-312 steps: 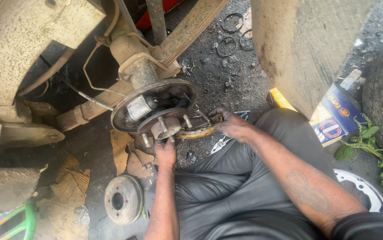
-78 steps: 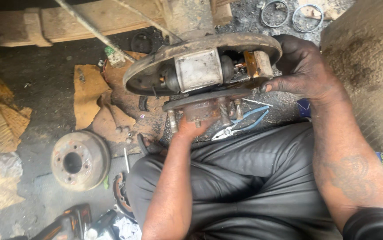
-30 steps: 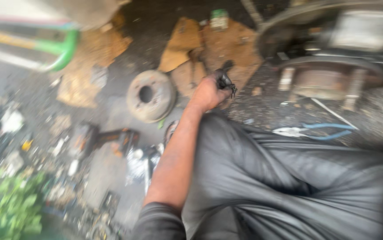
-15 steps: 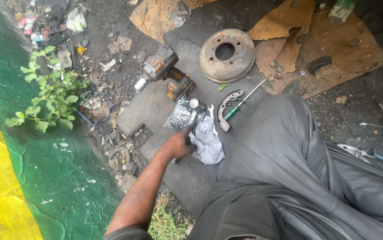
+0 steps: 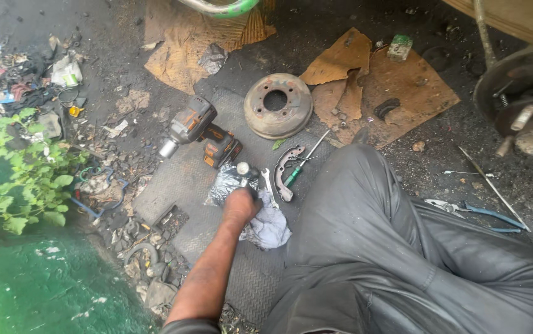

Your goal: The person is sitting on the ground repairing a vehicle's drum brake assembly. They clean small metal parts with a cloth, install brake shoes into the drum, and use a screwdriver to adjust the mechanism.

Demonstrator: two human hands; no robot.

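Note:
My left hand (image 5: 240, 205) reaches down to the rubber mat (image 5: 173, 185) beside my left leg. It rests, fingers curled, on a dark crumpled plastic bag (image 5: 223, 183) and touches a pale rag (image 5: 271, 226). A small metal cylinder (image 5: 242, 168) stands just beyond the knuckles. Whether the fingers hold anything is hidden. A small spanner (image 5: 269, 184), a curved brake shoe (image 5: 285, 167) and a green-handled screwdriver (image 5: 297, 170) lie just to the right of the hand. My right hand is out of view.
A cordless impact wrench (image 5: 197, 130) and a rusty brake drum (image 5: 277, 114) lie farther out. Torn cardboard (image 5: 406, 93) covers the ground beyond. Blue-handled pliers (image 5: 480, 212) lie right of my legs, under the bare wheel hub (image 5: 523, 105). Litter and a green plant (image 5: 25, 176) line the left.
My left hand left the hub, swung left past the brake drum and came down on the bag and rag. The view has turned back right, showing the hub again.

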